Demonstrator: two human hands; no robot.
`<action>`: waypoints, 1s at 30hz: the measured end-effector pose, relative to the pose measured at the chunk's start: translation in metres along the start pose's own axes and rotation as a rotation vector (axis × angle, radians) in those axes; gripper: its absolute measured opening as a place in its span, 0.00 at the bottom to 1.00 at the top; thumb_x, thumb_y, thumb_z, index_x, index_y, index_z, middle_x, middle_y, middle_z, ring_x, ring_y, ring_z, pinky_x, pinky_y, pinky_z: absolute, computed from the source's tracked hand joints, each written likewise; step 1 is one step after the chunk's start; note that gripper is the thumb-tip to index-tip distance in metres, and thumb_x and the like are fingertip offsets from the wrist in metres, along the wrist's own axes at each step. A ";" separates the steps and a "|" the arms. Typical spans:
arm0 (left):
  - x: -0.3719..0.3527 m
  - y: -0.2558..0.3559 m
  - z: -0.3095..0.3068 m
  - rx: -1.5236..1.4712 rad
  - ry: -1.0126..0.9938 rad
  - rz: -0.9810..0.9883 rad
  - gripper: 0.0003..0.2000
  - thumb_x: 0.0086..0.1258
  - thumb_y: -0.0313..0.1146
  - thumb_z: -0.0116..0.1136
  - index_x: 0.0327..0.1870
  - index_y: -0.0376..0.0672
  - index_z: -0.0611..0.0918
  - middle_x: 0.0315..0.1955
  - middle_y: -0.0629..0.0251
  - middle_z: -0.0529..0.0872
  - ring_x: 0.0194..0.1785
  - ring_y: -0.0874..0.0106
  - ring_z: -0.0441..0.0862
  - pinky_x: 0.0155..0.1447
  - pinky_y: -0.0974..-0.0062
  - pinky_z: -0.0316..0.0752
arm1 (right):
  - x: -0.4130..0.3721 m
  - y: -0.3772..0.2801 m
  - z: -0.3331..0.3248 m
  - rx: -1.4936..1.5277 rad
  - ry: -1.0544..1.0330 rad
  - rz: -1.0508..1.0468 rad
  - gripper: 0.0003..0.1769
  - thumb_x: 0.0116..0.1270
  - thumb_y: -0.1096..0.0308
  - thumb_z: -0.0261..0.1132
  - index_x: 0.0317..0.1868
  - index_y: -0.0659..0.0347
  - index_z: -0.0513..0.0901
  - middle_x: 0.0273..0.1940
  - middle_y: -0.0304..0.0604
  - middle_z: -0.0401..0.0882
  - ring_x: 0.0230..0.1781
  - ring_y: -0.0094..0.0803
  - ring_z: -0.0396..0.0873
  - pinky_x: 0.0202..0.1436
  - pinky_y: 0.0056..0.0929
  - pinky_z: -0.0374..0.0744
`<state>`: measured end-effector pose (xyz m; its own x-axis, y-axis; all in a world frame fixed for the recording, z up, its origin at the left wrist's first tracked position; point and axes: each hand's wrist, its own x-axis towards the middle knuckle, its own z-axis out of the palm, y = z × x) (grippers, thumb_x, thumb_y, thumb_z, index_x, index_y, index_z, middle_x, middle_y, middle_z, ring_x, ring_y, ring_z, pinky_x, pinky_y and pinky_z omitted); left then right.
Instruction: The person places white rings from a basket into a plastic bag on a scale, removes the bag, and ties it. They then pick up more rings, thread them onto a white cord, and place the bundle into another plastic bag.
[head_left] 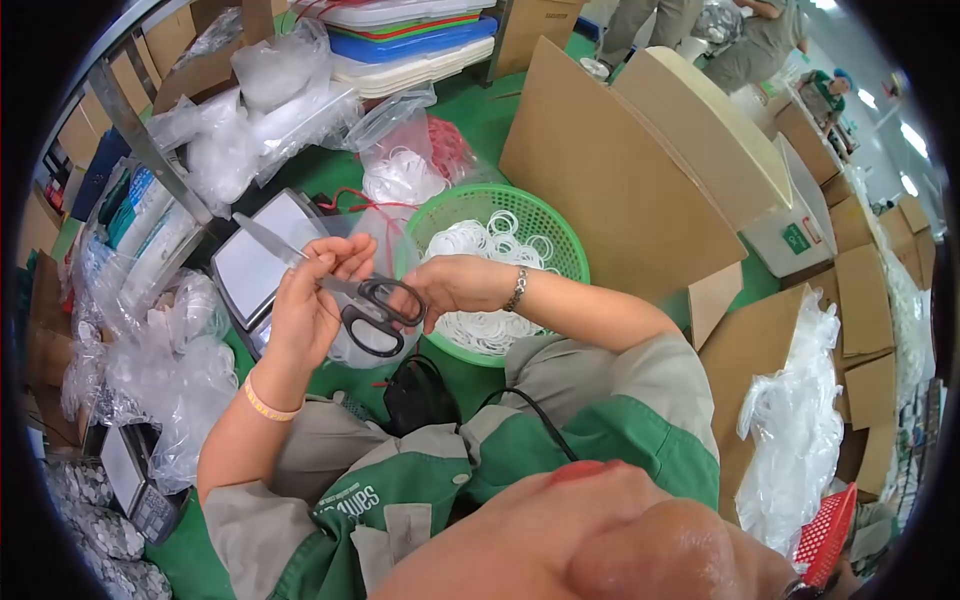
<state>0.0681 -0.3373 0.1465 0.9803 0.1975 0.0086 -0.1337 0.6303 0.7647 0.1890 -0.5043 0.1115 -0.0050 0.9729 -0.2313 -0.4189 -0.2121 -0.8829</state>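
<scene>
A pair of scissors (pixel 371 343) with black handles lies slantwise between my hands, its long metal blades pointing up and to the left. My left hand (pixel 318 290) is closed round the blades, fingers curled over the metal. At the handle loops, my right hand (pixel 452 284) has its fingers bent and pressed against the nearer loop; some fingertips are hidden behind it. Below the hands hangs a clear plastic bag (pixel 352 348). Just beyond my right wrist stands a green basket (pixel 573 232) holding many white rings (pixel 478 333).
A scale (pixel 268 243) sits left of the hands, beside heaped clear plastic bags (pixel 178 355). Bagged white rings (pixel 402 178) lie behind the basket. Large cardboard sheets (pixel 610 170) stand to the right. Stacked trays (pixel 410 45) are at the back, with people farther off.
</scene>
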 end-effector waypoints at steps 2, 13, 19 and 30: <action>-0.001 -0.003 0.001 -0.015 -0.019 0.012 0.09 0.64 0.26 0.37 0.40 0.33 0.71 0.45 0.50 0.74 0.53 0.61 0.71 0.58 0.68 0.67 | 0.006 0.006 -0.002 0.175 -0.153 0.039 0.20 0.66 0.59 0.43 0.42 0.67 0.74 0.37 0.43 0.77 0.37 0.28 0.76 0.39 0.28 0.74; 0.000 -0.020 -0.003 0.184 -0.241 0.220 0.13 0.52 0.29 0.40 0.34 0.29 0.74 0.41 0.49 0.75 0.48 0.60 0.73 0.56 0.64 0.66 | 0.017 0.023 0.029 0.093 -0.435 0.108 0.20 0.58 0.58 0.61 0.47 0.61 0.73 0.41 0.38 0.75 0.35 0.21 0.74 0.36 0.19 0.72; 0.002 -0.019 -0.002 0.371 -0.273 0.228 0.17 0.52 0.32 0.42 0.39 0.30 0.74 0.43 0.51 0.75 0.47 0.64 0.73 0.54 0.67 0.66 | 0.013 0.017 0.034 0.077 -0.312 -0.010 0.18 0.57 0.65 0.62 0.47 0.61 0.73 0.39 0.39 0.77 0.40 0.19 0.72 0.37 0.16 0.68; 0.001 -0.001 -0.004 0.646 -0.175 0.250 0.30 0.59 0.45 0.46 0.60 0.37 0.60 0.55 0.56 0.66 0.56 0.67 0.65 0.60 0.68 0.56 | -0.001 -0.006 0.008 -0.044 -0.031 -0.170 0.15 0.56 0.71 0.60 0.44 0.64 0.71 0.42 0.46 0.75 0.35 0.27 0.76 0.43 0.24 0.73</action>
<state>0.0683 -0.3345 0.1435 0.9478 0.1203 0.2952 -0.2973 0.0001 0.9548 0.1843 -0.5036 0.1200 0.0338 0.9973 -0.0652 -0.3762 -0.0477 -0.9253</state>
